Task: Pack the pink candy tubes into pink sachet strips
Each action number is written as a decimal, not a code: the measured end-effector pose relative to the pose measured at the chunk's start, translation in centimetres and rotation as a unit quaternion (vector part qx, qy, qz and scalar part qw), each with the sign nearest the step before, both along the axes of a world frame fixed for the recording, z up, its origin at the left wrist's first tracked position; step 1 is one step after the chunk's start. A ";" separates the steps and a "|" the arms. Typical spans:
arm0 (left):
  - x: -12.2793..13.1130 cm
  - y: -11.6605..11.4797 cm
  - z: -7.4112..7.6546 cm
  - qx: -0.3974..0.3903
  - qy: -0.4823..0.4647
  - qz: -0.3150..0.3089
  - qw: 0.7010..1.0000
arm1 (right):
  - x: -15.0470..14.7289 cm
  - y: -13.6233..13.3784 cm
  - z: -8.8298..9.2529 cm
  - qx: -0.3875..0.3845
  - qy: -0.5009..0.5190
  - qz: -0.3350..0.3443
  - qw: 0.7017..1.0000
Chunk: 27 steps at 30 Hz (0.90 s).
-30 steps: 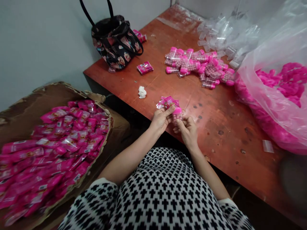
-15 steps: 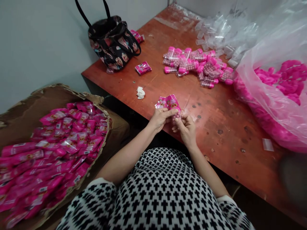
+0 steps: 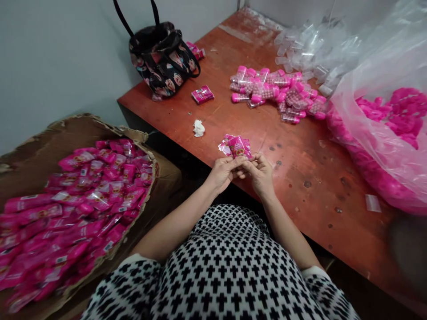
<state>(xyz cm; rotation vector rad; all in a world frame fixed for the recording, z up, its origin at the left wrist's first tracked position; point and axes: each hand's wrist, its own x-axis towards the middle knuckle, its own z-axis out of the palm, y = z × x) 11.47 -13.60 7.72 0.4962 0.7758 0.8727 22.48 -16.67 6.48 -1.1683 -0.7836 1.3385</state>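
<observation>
My left hand (image 3: 223, 171) and my right hand (image 3: 260, 174) meet at the near edge of the red-brown table (image 3: 283, 146). Both pinch the bottom of one pink printed wrapper (image 3: 237, 146), which stands up above my fingertips. The tube seen earlier inside it is hidden now. A pile of clear tubes with pink caps and pink beads (image 3: 276, 91) lies farther back on the table. To my left a cardboard box (image 3: 50, 142) holds several finished pink packets (image 3: 76, 209).
A black flowered handbag (image 3: 163, 58) stands at the table's far left corner, a small pink packet (image 3: 202, 94) and a white crumpled scrap (image 3: 199, 128) in front of it. A big clear bag of pink caps (image 3: 383, 129) fills the right; empty clear tubes (image 3: 310, 49) lie behind.
The pink-capped tube that showed below the wrapper has gone out of sight between my fingers. My hands have closed together under the wrapper.
</observation>
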 end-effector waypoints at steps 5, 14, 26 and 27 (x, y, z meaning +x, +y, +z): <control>-5.3 -1.3 1.3 0.042 -0.004 0.188 0.981 | -0.6 0.7 0.5 0.002 -0.023 0.061 0.998; -6.9 2.2 -2.3 0.216 0.287 0.226 0.906 | 1.2 1.4 0.0 -0.016 -0.106 0.022 0.994; -3.4 4.5 -5.6 0.370 0.462 0.138 0.794 | 1.2 4.4 -0.9 0.045 -0.238 0.018 0.970; -3.4 4.3 -5.6 0.385 0.472 0.138 0.781 | 0.9 5.0 -1.3 0.058 -0.235 0.007 0.970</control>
